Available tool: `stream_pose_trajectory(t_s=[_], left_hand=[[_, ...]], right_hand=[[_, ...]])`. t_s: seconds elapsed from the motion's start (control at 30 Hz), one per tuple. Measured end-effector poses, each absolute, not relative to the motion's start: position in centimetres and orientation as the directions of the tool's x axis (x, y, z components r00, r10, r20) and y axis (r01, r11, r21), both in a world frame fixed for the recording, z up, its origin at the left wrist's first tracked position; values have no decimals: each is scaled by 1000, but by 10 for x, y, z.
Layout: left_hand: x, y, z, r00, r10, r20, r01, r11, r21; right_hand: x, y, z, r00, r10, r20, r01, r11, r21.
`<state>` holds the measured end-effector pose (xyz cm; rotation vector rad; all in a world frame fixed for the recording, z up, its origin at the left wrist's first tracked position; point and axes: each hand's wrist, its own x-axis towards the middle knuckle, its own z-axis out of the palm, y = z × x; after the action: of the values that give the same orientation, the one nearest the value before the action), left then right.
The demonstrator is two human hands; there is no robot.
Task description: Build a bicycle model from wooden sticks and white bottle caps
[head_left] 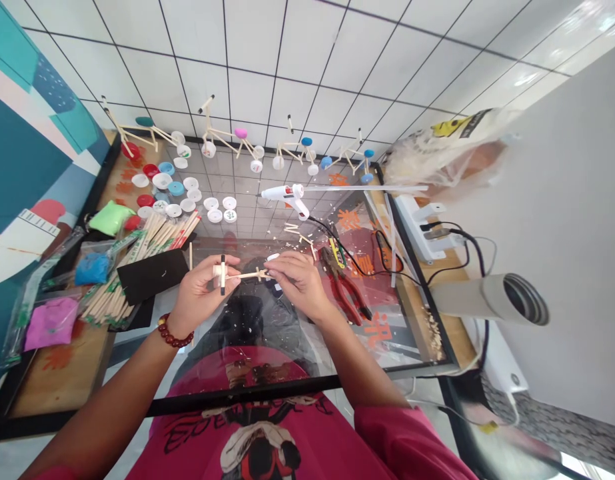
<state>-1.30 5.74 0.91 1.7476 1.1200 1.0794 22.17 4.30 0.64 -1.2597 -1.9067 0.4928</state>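
Working at a dark-framed, glass-topped bench [57, 383] across the middle of the frame. Displaying four stick figures [240, 133] along its far edge, from upper left to upper centre-right. Piling a bundle of wooden sticks [157, 243] at centre-left. Pinching a small wooden-stick assembly [247, 275] from both sides at the centre of the frame: pressing thumb and fingers together on its left end with the left grip [207, 283], closing fingertips on its right end with the right grip [300, 283]. Lying nearby, red-handled pliers [344, 287] right of centre and a white glue gun [287, 193] above centre.

Probably handling as light, stiff and dry, hardly slippery, but fragile at the joints; best taking hold along the bare middle shaft, with gentle pressure, clear of the joins. Hiding both ends of the assembly behind fingers. Leaving uncertain any join between the shaft and a black-tipped stick [222, 275] at the left grip. Showing only partly, beside the right fingertips, a small white piece [272, 257], too covered to identify.
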Motion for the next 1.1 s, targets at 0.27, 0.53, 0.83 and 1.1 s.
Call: stream_pose_trajectory(t_s=[0.27,0.53,0.83,1.1], left_hand=[[-11,55,3,255,939,232,212,-288,934],[-10,55,7,254,950,183,214,-240,947],[-11,57,8,268,945,190,234,-255,938],[-9,57,8,252,944,212,225,-270,936]], right_hand=[[218,45,8,-198,909,367,603,409,-685],[217,44,9,-219,919,327,626,389,-676],[216,43,7,-224,919,325,661,389,-642],[216,44,4,-225,906,359,670,411,-618]])
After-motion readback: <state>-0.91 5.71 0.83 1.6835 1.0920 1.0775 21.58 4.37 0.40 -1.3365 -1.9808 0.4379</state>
